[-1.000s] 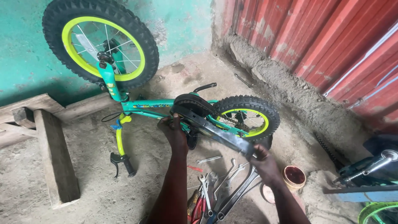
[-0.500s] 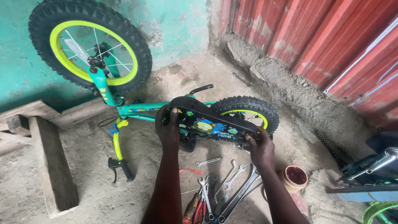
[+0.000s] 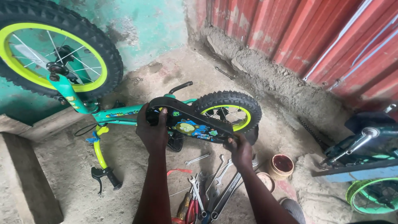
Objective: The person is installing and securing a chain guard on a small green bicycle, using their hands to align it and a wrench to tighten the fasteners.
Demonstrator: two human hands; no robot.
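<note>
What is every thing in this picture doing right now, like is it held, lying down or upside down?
Bike: upside down, wheels up.
Chain guard: held at both ends against the bike.
Left hand: gripping the guard's front end.
Right hand: gripping the guard's rear end.
Front wheel: in the fork, off the ground.
Rear wheel: on the frame, raised.
Wrenches: lying loose on the ground.
Tin: open, no lid.

Soft, even daylight, faint shadows, sharp centre, slight wide-angle stretch at edges.
</note>
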